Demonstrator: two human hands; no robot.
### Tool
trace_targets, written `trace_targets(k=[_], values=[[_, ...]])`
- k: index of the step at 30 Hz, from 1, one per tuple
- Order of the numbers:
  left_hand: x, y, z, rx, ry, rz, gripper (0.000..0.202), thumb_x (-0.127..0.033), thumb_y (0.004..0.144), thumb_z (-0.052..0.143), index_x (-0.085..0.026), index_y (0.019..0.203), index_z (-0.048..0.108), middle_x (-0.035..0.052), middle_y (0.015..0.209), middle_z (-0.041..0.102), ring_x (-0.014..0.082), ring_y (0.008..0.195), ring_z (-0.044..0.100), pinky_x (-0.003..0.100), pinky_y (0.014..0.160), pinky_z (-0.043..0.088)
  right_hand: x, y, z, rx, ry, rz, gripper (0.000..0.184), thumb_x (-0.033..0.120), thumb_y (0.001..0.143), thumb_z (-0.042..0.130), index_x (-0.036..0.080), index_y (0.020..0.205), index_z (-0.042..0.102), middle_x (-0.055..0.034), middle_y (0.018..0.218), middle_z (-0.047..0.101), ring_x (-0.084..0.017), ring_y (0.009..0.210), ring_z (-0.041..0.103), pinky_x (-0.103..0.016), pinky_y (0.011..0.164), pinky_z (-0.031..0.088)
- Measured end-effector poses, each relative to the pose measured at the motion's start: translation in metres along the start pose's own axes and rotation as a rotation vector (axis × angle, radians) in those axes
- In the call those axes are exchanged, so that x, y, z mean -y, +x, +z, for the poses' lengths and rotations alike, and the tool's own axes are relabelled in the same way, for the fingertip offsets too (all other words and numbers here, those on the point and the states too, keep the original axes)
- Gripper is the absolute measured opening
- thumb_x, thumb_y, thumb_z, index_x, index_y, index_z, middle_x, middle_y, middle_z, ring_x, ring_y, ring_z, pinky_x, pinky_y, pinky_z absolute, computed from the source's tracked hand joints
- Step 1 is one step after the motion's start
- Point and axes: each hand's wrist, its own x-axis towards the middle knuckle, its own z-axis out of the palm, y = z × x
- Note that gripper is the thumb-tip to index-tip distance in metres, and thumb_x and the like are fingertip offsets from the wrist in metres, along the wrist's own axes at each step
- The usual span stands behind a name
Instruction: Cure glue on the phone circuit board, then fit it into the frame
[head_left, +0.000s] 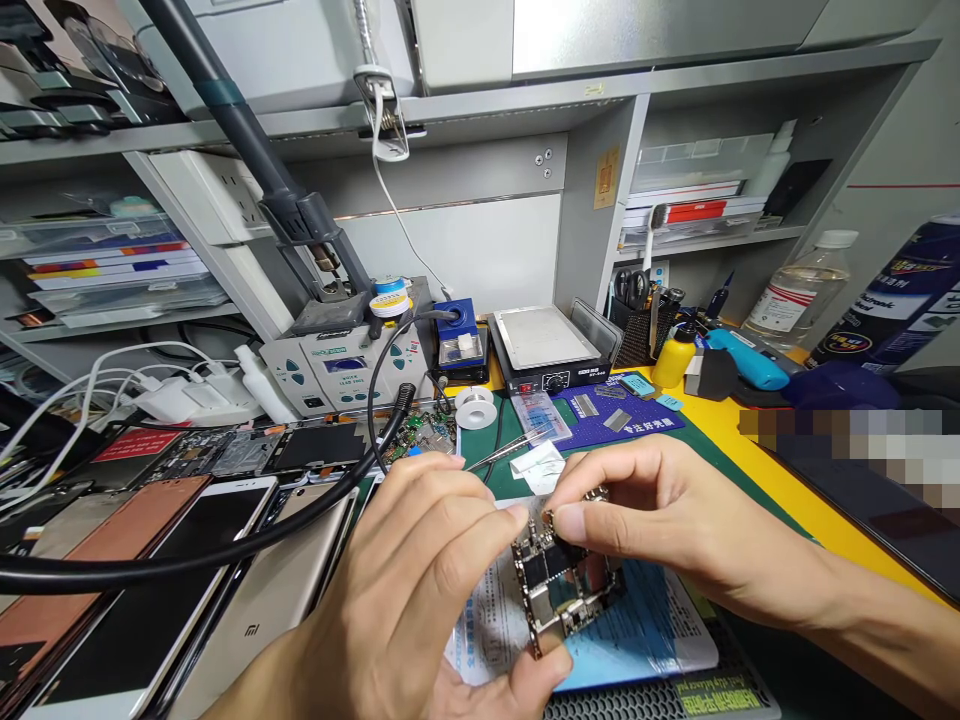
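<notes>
A small phone circuit board (559, 575) with metal shields and dark chips is tilted up between my two hands. My left hand (420, 560) grips it along its left side, with the thumb at the lower edge and the fingers at the upper left. At the top edge, the thumb and index finger of my right hand (645, 500) pinch a small part of the board; whether a separate piece is between them is hidden. Beneath the board lies a blue and white printed packet (652, 640). Tweezers (510, 448) and a crumpled white wipe (538, 465) lie just beyond my hands.
Several phones (255, 600) lie on the left, crossed by a thick black hose (225, 570). Behind stand a soldering station (345, 370), a solder spool (476, 408) and a flat heating plate (551, 340). A yellow bottle (673, 355) and a clear bottle (799, 290) stand at right.
</notes>
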Motion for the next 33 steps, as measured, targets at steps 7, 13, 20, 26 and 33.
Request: trace_targets(k=[7,13,20,26,33], values=[[0.0007,-0.0005,0.0012,-0.018,0.026,0.021,0.058,-0.024,0.064,0.083,-0.003,0.113,0.062,0.0124,0.097,0.067,0.0256,0.098,0.061,0.050,0.094,0.052,-0.0003,-0.0014,0.0002,-0.002,0.011,0.022,0.027,0.037,0.074,0.084,0.013,0.083,0.075,-0.0026,0.075,0.067,-0.011,0.063,0.057,-0.024,0.061,0.048],[-0.0021,-0.0003,0.0022,-0.037,0.023,-0.022,0.055,-0.023,0.066,0.081,-0.006,0.114,0.061,0.0116,0.095,0.069,0.0261,0.097,0.063,0.051,0.095,0.052,0.0002,-0.0005,0.0017,-0.006,0.057,0.029,0.026,0.035,0.072,0.086,0.013,0.078,0.074,-0.0018,0.069,0.066,-0.011,0.060,0.057,-0.023,0.059,0.048],[-0.0027,0.0004,0.0025,-0.021,0.013,0.004,0.055,-0.023,0.066,0.081,-0.006,0.114,0.061,0.0111,0.094,0.069,0.0253,0.095,0.063,0.052,0.095,0.052,0.0025,-0.0001,0.0031,-0.039,-0.007,0.003,0.024,0.034,0.072,0.085,0.013,0.076,0.074,-0.0007,0.066,0.065,-0.009,0.060,0.053,-0.021,0.057,0.044],[-0.0047,-0.0021,0.0045,-0.029,0.019,-0.003,0.056,-0.022,0.064,0.084,-0.004,0.113,0.061,0.0110,0.096,0.070,0.0246,0.097,0.061,0.051,0.099,0.050,0.0027,-0.0015,0.0047,-0.039,-0.024,0.004,0.021,0.033,0.073,0.085,0.014,0.074,0.073,0.0003,0.065,0.065,-0.009,0.059,0.053,-0.019,0.056,0.045],[-0.0059,-0.0020,0.0036,-0.035,0.041,-0.009,0.054,-0.023,0.066,0.082,-0.004,0.113,0.061,0.0114,0.095,0.069,0.0249,0.097,0.061,0.052,0.098,0.050,-0.0002,-0.0026,0.0046,-0.046,-0.054,-0.017,0.020,0.032,0.075,0.083,0.015,0.077,0.074,-0.0001,0.068,0.066,-0.009,0.061,0.053,-0.020,0.058,0.044]])
